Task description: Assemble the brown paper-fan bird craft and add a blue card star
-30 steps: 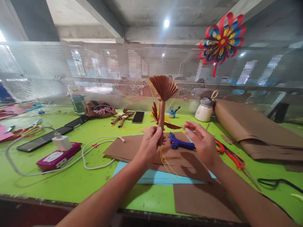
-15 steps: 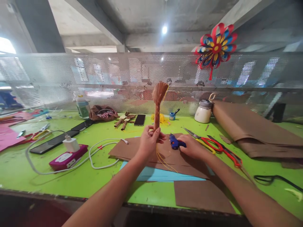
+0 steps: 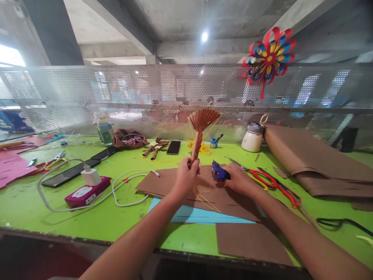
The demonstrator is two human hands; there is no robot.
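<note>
Upright in my left hand [image 3: 188, 175] is a brown paper fan [image 3: 203, 119], its pleated head spread above a rolled stem that my fingers wrap near the bottom. Yellow string [image 3: 205, 200] trails below the hand onto brown paper sheets [image 3: 171, 182]. My right hand [image 3: 237, 179] is closed round a small blue glue gun [image 3: 220, 172], held low over those sheets with its nozzle up and to the left. Part of the right hand's grip is hidden behind the gun. Light blue paper [image 3: 186, 214] shows under the brown sheets.
Scissors [image 3: 276, 184] lie right of my right hand. A purple power adapter [image 3: 87, 192] with a white charger and cable [image 3: 116, 202] is at left. Farther back are a phone [image 3: 173, 147], a paint jar [image 3: 213, 144], a cream bottle [image 3: 252, 138] and folded brown paper [image 3: 314, 155].
The fan's head has turned to face me more and looks wider. My left hand is slightly lower, and my right hand has closed further round the glue gun.
</note>
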